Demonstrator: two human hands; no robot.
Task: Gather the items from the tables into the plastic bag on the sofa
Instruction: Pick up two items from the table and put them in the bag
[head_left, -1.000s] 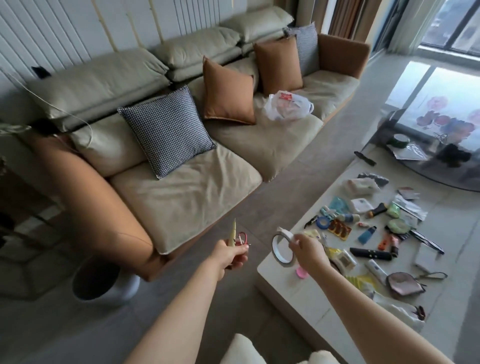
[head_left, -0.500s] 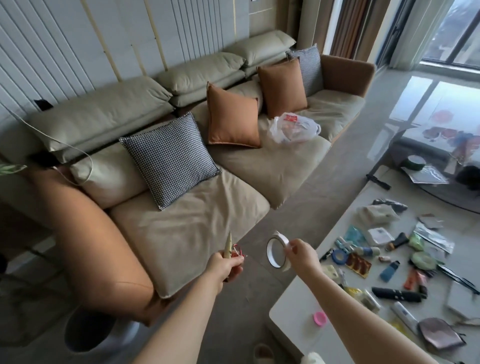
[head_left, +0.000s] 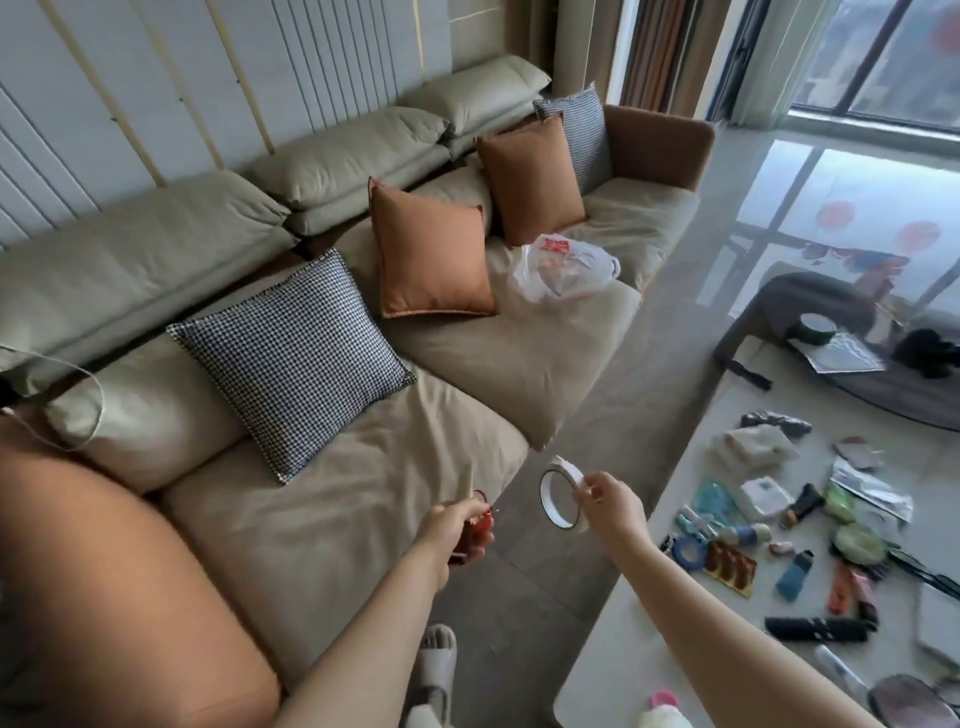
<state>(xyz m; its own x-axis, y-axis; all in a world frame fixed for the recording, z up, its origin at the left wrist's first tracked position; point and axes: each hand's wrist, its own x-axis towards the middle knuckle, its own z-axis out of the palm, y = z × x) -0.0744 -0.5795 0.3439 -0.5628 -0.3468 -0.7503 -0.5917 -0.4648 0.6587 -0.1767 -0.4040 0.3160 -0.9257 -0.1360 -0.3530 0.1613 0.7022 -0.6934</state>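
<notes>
Left hand (head_left: 460, 525) curled round a red-handled item (head_left: 475, 530) with a pale, pointed tip sticking up above the fist; exact kind too blurred to tell. Right hand (head_left: 608, 501) pinching a white tape roll (head_left: 562, 496) by its rim, roll held upright over the floor between sofa and table. Plastic bag (head_left: 563, 267) lying on the sofa (head_left: 363, 519) seat far ahead, just right of an orange cushion (head_left: 428, 249), well apart from both hands. Second orange cushion (head_left: 527, 176) behind the bag, checked cushion (head_left: 293, 358) nearer on the seat. White table (head_left: 623, 649) at lower right, strewn with small things: blue tape ring (head_left: 685, 552), orange sachet strip (head_left: 730, 564), blue tube (head_left: 795, 569), black remote (head_left: 815, 629), green roll (head_left: 857, 543), white packet (head_left: 766, 496), pink piece (head_left: 665, 699) at the near edge. Dark glass table (head_left: 883, 395) beyond it, bearing a dark tape roll (head_left: 813, 328) and a silvery sheet (head_left: 841, 353). Slippered foot (head_left: 436, 657) on the floor between the forearms.
</notes>
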